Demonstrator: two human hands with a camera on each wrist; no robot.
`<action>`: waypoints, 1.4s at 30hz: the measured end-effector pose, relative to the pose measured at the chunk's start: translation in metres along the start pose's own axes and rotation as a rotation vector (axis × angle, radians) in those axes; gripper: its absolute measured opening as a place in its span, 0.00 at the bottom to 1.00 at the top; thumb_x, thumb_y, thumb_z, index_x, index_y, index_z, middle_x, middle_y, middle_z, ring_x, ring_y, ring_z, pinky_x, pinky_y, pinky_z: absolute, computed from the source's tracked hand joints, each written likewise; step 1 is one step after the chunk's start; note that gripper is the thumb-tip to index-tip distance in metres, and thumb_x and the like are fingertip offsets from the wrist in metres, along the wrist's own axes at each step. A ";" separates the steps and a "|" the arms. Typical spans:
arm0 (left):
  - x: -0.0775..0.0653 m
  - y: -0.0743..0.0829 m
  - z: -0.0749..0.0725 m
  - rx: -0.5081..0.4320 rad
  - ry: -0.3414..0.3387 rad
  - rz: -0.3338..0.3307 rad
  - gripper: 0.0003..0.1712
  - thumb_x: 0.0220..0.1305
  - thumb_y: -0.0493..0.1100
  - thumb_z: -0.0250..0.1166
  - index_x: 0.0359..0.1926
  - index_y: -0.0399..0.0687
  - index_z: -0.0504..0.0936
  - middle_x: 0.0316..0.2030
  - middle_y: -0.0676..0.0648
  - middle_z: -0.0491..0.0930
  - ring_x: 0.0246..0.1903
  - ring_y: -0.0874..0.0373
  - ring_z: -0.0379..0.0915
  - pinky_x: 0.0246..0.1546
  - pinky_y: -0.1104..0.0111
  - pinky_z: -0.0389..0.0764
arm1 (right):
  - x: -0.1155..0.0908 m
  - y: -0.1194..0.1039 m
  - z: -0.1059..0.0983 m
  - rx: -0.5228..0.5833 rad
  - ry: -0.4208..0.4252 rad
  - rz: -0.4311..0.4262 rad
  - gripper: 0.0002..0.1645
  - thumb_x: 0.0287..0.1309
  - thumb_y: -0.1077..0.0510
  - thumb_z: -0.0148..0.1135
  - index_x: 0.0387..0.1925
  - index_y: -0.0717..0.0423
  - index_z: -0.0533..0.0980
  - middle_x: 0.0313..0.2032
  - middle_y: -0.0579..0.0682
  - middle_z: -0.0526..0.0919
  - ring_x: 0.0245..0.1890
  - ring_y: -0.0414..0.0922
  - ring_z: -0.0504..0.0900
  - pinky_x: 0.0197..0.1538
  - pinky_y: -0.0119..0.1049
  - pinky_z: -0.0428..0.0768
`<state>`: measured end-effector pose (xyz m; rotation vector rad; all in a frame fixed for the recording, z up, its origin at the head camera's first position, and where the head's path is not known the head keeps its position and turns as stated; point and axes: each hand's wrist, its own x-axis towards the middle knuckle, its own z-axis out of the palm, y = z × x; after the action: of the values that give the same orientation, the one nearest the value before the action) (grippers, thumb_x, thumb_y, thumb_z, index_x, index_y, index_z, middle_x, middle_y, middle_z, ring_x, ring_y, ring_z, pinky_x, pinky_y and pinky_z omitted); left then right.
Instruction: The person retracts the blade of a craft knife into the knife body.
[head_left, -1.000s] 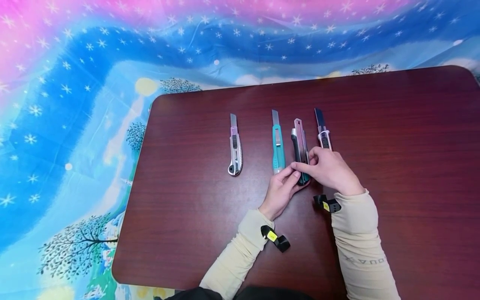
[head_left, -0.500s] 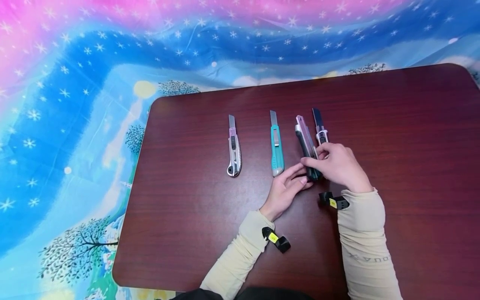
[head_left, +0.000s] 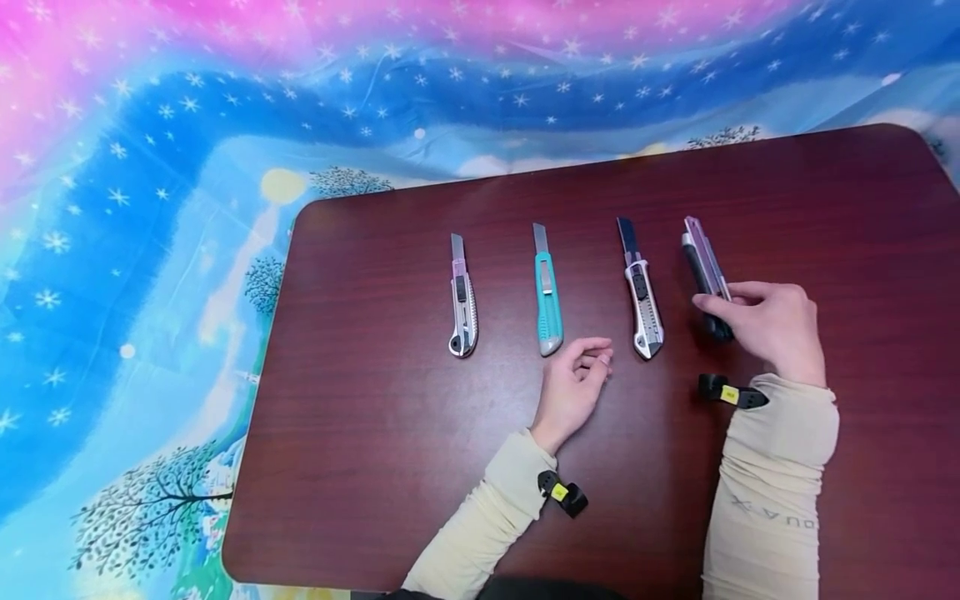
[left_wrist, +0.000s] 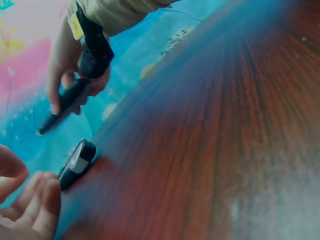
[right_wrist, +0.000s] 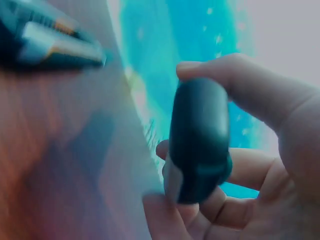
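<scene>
My right hand grips a dark utility knife with a pinkish metal channel, at the right of the row. In the right wrist view, the butt of this utility knife sits between thumb and fingers, raised off the table. My left hand holds nothing, its fingers loosely curled near the foot of a teal utility knife. Between the hands lies a silver-and-black utility knife with a dark blade. Farther left rests a silver utility knife with its blade out.
A dark red-brown table with rounded corners carries the knives. Behind and left of it hangs a printed cloth in blue and pink. Each sleeved wrist wears a black strap mount.
My right hand has carried the dark utility knife rightward, past the silver-and-black one, which now shows whole. My left hand has let go of the dark knife and stayed near its place.
</scene>
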<state>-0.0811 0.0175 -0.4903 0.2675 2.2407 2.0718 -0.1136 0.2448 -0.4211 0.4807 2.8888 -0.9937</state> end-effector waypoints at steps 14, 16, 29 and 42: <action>0.014 0.007 0.021 0.492 -0.091 0.095 0.19 0.56 0.41 0.62 0.50 0.46 0.73 0.36 0.48 0.73 0.30 0.69 0.71 0.31 0.90 0.71 | 0.012 0.035 0.004 -0.066 0.002 0.174 0.41 0.43 0.30 0.58 0.50 0.57 0.75 0.46 0.68 0.75 0.41 0.61 0.65 0.28 0.41 0.68; 0.016 0.007 0.023 0.561 -0.090 0.113 0.21 0.55 0.43 0.62 0.51 0.48 0.73 0.37 0.49 0.72 0.31 0.67 0.72 0.32 0.91 0.68 | 0.013 0.035 0.006 -0.071 -0.001 0.209 0.41 0.43 0.30 0.58 0.51 0.55 0.74 0.47 0.67 0.74 0.42 0.62 0.66 0.29 0.44 0.69; 0.024 0.009 0.033 0.784 -0.117 0.169 0.30 0.54 0.48 0.63 0.59 0.54 0.67 0.46 0.49 0.68 0.47 0.59 0.64 0.46 0.78 0.69 | 0.018 0.028 0.018 -0.053 0.059 0.291 0.38 0.45 0.33 0.58 0.52 0.55 0.73 0.47 0.65 0.73 0.44 0.62 0.69 0.33 0.52 0.70; 0.023 0.006 0.036 0.763 -0.131 0.166 0.31 0.53 0.47 0.64 0.59 0.57 0.67 0.47 0.52 0.68 0.44 0.61 0.64 0.41 0.81 0.68 | 0.018 0.030 0.018 -0.002 0.121 0.307 0.38 0.46 0.35 0.59 0.52 0.57 0.72 0.50 0.64 0.72 0.49 0.62 0.67 0.46 0.55 0.70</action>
<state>-0.0974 0.0574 -0.4856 0.6210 2.8853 1.1008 -0.1229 0.2612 -0.4555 0.9799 2.7951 -0.9406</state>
